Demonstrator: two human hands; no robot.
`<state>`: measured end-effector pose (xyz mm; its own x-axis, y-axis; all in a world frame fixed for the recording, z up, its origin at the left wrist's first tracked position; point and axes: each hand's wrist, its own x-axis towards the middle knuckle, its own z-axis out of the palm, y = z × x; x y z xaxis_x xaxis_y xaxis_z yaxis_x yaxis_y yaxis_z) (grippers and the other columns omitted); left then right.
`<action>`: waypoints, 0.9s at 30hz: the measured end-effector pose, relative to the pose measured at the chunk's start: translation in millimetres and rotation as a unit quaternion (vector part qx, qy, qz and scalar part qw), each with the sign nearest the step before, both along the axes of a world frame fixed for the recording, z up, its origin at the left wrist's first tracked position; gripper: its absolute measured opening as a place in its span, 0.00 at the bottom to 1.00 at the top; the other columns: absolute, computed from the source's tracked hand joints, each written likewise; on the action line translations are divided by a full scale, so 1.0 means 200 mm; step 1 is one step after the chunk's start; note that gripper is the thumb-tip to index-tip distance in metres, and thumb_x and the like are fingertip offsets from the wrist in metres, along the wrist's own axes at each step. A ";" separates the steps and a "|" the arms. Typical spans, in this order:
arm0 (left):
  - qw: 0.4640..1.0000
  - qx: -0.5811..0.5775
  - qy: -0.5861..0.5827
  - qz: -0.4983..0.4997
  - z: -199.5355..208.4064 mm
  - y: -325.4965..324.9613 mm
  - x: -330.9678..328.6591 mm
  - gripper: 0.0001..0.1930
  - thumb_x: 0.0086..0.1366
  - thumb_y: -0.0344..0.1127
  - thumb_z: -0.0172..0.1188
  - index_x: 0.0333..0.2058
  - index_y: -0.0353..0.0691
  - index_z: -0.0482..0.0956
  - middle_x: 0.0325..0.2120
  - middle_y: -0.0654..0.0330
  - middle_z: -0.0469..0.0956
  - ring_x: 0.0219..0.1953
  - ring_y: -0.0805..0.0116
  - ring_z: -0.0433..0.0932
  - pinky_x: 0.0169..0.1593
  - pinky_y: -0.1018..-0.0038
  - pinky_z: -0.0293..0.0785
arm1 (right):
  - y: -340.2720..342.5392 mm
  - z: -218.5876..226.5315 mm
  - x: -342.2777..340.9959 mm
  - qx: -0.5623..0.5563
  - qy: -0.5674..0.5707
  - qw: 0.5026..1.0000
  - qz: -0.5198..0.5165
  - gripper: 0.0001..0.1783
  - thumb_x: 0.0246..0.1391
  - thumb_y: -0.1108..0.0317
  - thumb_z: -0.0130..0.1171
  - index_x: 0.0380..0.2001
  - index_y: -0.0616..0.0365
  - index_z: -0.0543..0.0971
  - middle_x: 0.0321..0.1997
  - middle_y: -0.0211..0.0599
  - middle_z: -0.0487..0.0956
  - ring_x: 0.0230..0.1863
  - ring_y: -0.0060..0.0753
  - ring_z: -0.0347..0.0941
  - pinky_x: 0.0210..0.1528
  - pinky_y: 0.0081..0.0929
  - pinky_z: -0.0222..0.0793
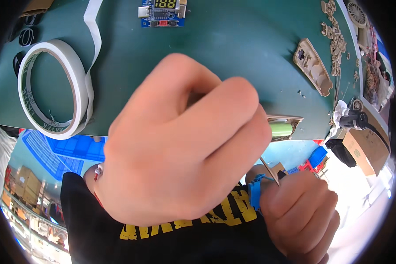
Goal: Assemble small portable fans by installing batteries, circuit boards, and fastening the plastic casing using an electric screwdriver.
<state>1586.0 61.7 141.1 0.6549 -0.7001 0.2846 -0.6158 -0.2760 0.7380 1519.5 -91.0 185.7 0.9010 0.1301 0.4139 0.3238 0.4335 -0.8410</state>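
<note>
Nearest: left hand [180, 145], fingers curled in, palm side hidden; cannot tell what it grips. Right hand [301, 211], lower right, clenched, contents likewise unseen. Thin rod [269, 171] slants between the two, tip at the right hand's thumb side; which hand holds it, unclear. Judgement: best done slowly, wrists braced, light pressure, point kept clear of skin. Just past left knuckles, by near edge of the table [237, 48]: beige casing [296, 123], partly hidden, open-faced, glossy green cylinder [280, 129] inside. Farther: second beige shell [314, 69], hollow.
</note>
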 end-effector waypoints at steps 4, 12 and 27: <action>1.000 -0.025 0.006 0.003 -0.04 0.02 -0.02 0.16 0.39 0.30 0.71 0.32 0.39 0.85 0.26 0.62 0.76 0.29 0.63 0.76 0.33 0.67 0.80 | -0.02 0.02 0.00 -0.041 0.067 0.996 0.037 0.27 0.64 0.64 0.44 0.08 0.46 0.57 0.10 0.19 0.56 0.09 0.17 0.50 0.13 0.20 0.40; 0.992 -0.114 0.047 0.002 -0.10 -0.01 -0.03 0.10 0.45 0.33 0.74 0.28 0.41 0.84 0.31 0.63 0.78 0.32 0.64 0.75 0.34 0.67 0.82 | -0.03 -0.03 0.03 0.040 0.084 0.996 0.005 0.26 0.62 0.67 0.43 0.07 0.46 0.57 0.10 0.20 0.57 0.08 0.17 0.51 0.13 0.21 0.39; 0.986 -0.144 0.076 -0.034 -0.11 0.01 -0.02 0.06 0.51 0.35 0.65 0.27 0.41 0.81 0.32 0.59 0.75 0.33 0.60 0.74 0.31 0.63 0.81 | 0.08 0.03 -0.08 -0.019 0.126 0.983 -0.129 0.24 0.52 0.79 0.42 0.05 0.48 0.54 0.09 0.21 0.53 0.09 0.17 0.47 0.14 0.21 0.33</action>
<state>1582.7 63.0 119.3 0.6600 -0.6476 0.3808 -0.5024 -0.0037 0.8646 1504.4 -74.8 191.1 0.9795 -0.1051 0.1717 0.1973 0.3317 -0.9225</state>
